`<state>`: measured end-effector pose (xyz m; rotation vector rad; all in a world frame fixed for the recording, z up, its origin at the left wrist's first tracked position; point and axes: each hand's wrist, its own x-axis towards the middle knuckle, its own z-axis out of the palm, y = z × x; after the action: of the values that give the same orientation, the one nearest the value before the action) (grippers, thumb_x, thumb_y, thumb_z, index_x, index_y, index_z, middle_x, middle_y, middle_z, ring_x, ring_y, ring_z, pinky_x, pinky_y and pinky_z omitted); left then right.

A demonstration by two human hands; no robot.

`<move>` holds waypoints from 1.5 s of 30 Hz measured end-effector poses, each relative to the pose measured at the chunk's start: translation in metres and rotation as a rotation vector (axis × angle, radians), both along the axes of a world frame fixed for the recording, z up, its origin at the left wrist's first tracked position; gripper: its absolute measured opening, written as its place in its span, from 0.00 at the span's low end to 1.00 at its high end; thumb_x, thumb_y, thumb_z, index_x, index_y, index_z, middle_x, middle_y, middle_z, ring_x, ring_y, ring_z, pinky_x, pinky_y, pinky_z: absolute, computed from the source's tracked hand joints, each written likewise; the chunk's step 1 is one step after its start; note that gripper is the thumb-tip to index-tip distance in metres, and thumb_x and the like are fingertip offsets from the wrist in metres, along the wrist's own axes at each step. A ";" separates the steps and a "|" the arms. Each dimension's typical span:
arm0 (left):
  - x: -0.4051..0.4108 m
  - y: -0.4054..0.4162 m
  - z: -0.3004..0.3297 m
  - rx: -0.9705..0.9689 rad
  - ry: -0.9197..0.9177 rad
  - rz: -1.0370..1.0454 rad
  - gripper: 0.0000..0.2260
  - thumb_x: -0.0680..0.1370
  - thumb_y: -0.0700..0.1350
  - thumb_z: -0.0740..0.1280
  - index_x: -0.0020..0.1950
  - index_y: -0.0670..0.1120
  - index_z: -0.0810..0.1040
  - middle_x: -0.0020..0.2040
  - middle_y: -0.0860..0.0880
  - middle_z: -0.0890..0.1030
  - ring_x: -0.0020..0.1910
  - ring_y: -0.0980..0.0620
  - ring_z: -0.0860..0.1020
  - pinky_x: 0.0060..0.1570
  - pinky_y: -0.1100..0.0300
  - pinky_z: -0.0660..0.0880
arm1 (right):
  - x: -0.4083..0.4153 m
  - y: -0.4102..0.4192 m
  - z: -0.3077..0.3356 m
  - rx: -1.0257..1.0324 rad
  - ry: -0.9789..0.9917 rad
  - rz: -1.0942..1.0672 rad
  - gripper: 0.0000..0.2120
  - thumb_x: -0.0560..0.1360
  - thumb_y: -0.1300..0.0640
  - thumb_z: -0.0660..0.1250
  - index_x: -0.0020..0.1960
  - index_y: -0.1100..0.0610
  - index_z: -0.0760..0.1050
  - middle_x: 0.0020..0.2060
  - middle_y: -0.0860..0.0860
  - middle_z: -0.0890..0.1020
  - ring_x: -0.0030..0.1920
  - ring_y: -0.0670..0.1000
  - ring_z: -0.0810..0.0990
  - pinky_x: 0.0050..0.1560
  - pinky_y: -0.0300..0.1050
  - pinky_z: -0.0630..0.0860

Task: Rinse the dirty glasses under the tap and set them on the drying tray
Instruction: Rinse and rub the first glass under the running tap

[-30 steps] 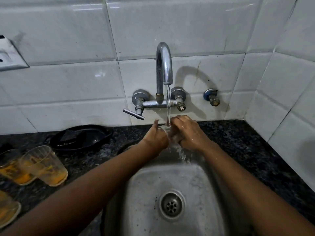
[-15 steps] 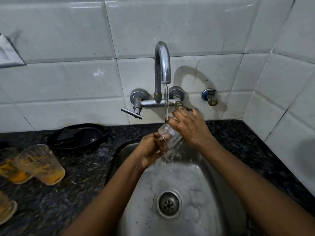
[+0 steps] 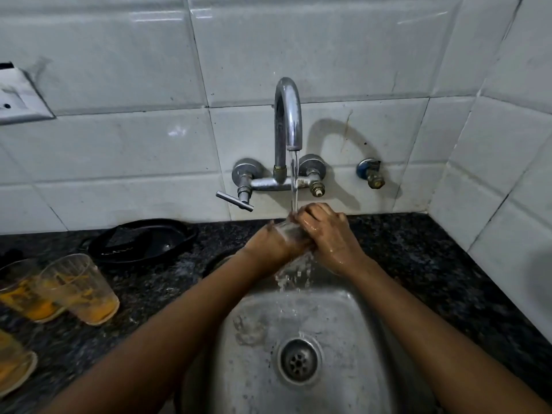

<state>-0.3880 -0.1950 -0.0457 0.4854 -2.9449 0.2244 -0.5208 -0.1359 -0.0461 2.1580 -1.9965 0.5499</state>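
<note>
At frame centre, the left hand and right hand both grip a clear tumbler glass under the curved chrome tap.

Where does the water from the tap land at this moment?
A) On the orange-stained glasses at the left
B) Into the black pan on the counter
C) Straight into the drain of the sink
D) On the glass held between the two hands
D: the stream from the tap meets the clear glass gripped between the left hand and right hand, then splashes into the sink.
</note>
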 end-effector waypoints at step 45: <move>-0.029 0.008 0.025 0.918 0.899 0.696 0.19 0.76 0.52 0.66 0.28 0.45 0.72 0.26 0.48 0.72 0.27 0.51 0.71 0.32 0.60 0.67 | 0.044 0.033 0.007 0.248 -0.554 -0.302 0.40 0.65 0.55 0.76 0.69 0.55 0.56 0.56 0.56 0.76 0.54 0.58 0.79 0.51 0.51 0.78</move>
<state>-0.4172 -0.1866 -0.0209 1.2701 -1.7480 -1.0237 -0.4770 -0.1034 -0.0391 1.9062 -2.7470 0.9772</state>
